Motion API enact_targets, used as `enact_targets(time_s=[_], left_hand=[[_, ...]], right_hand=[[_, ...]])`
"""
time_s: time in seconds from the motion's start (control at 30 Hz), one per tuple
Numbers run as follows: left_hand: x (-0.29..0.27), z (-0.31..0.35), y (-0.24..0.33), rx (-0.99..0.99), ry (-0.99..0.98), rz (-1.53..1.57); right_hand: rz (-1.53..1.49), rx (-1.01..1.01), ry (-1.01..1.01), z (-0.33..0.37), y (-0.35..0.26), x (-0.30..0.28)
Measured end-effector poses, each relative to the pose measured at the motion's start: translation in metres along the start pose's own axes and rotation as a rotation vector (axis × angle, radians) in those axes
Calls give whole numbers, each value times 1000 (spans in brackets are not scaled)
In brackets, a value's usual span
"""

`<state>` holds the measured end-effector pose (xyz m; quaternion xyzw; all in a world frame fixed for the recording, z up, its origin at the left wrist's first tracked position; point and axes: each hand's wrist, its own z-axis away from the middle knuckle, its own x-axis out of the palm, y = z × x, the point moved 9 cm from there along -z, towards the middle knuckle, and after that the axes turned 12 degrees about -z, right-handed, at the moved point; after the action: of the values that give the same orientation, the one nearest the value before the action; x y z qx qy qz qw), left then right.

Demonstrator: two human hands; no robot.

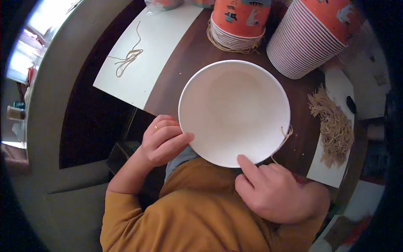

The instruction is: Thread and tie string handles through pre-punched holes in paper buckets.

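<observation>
A round white paper bucket (pixel 233 111) is tilted so that its open mouth and plain inside face me. My left hand (pixel 163 140), with a ring on one finger, is closed on the rim at its lower left, thumb over the edge. At the near edge my right hand (pixel 270 189) grips the rim, one digit laid over the inside and the other fingers curled outside, partly hidden. A short piece of tan twine (pixel 287 132) passes through the wall at the right, and its loose end hangs down near my right hand.
Behind the bucket stand a short stack of orange printed buckets (pixel 239 25) with twine round their rims and a taller nested stack (pixel 308 40). A bundle of cut twine (pixel 335 128) lies at the right. Loose twine (pixel 128 59) rests on a white board (pixel 153 31) at the left.
</observation>
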<state>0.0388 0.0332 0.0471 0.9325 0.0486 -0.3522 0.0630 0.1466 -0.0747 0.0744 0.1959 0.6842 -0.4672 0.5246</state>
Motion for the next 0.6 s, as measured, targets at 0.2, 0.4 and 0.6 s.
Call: enact_targets(time_s=[0.2, 0.4, 0.6], left_hand=[[8, 11, 0, -43, 88, 114], [0, 31, -10, -162, 112, -25], [-10, 14, 0, -33, 17, -160]], right_hand=[[395, -47, 260, 3, -6, 18], [420, -126, 371, 3, -11, 26], [489, -165, 338, 2, -16, 26]])
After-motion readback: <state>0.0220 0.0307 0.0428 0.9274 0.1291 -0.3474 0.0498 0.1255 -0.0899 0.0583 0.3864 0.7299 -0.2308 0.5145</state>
